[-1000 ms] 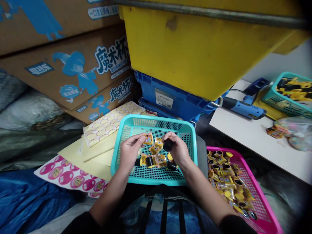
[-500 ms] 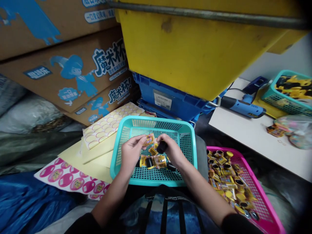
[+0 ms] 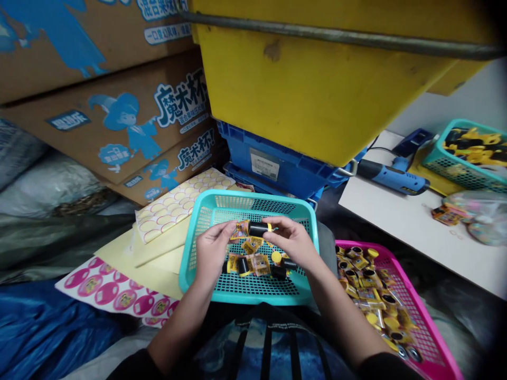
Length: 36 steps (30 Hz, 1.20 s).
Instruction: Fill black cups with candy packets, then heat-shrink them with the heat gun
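My left hand point(image 3: 213, 248) pinches a small yellow printed piece point(image 3: 241, 230) between thumb and fingers. Against its right end sits a black cylinder with a yellow rim point(image 3: 258, 229), which my right hand point(image 3: 295, 240) grips by the rim end. The two parts lie end to end in one line; whether they are joined, I cannot tell. Both hands are above a turquoise basket point(image 3: 185, 259). Below them in the basket are several loose pieces: a yellow printed piece point(image 3: 260, 265), a black cylinder point(image 3: 243, 266) and a yellow round cap point(image 3: 276, 257).
A pink basket point(image 3: 425, 301) full of similar yellow and black pieces stands at the right. Sticker sheets point(image 3: 114, 287) lie left of the turquoise basket. Cartons point(image 3: 59, 142), a yellow bin point(image 3: 309, 95) and a blue crate point(image 3: 237, 142) rise behind. A blue power tool point(image 3: 392, 177) rests on the white table point(image 3: 380, 221).
My right hand has turned the black cylinder sideways and brought it up against the yellow piece in my left hand. The view has shifted slightly.
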Motion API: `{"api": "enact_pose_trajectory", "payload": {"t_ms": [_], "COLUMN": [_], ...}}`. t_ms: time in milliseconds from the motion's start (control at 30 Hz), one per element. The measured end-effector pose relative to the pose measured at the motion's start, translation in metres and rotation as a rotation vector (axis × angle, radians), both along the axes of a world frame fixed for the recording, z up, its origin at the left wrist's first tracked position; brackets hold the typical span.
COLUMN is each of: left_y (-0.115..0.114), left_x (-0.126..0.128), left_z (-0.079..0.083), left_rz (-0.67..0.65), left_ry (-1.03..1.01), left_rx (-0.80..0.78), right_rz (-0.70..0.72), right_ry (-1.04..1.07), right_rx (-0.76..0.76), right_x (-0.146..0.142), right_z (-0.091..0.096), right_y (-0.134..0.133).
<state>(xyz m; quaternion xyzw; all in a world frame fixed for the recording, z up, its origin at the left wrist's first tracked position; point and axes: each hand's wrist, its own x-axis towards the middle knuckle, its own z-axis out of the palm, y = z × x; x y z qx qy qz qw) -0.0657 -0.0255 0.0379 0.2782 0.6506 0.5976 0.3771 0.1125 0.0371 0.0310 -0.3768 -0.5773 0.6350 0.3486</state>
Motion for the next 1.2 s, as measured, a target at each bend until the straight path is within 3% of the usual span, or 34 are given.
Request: {"api": "enact_pose_trajectory", "payload": {"t_ms": [300, 500, 700, 767, 933, 1200], "left_y": [-0.002, 0.0, -0.002, -0.004, -0.007, -0.01], "left_x": [0.002, -0.006, -0.007, -0.002, 0.012, 0.022], "left_z": [0.007, 0.005, 0.007, 0.01, 0.012, 0.012], "left_rz": [-0.099, -0.352, -0.441, -0.435, -0.397, -0.373], "left_ry": [0.091, 0.163, 0.163, 0.083, -0.025, 0.037], "left_rx": [0.074, 0.147, 0.19, 0.175, 0.181, 0.17], "right_rz": [-0.015, -0.067, -0.038, -0.006, 0.174, 0.124], "right_ry": [0.034, 0.06, 0.144, 0.224, 0.489, 0.466], "right_rx": [-0.005, -0.009, 0.1, 0.033, -0.409, -0.381], "right_x": [0.0, -0.005, -0.014, -0.016, -0.025, -0.024], "right_z": [0.002, -0.002, -0.005, -0.007, -0.012, -0.021], "right_y": [-0.006, -0.009, -0.016, -0.018, -0.023, -0.026]}}
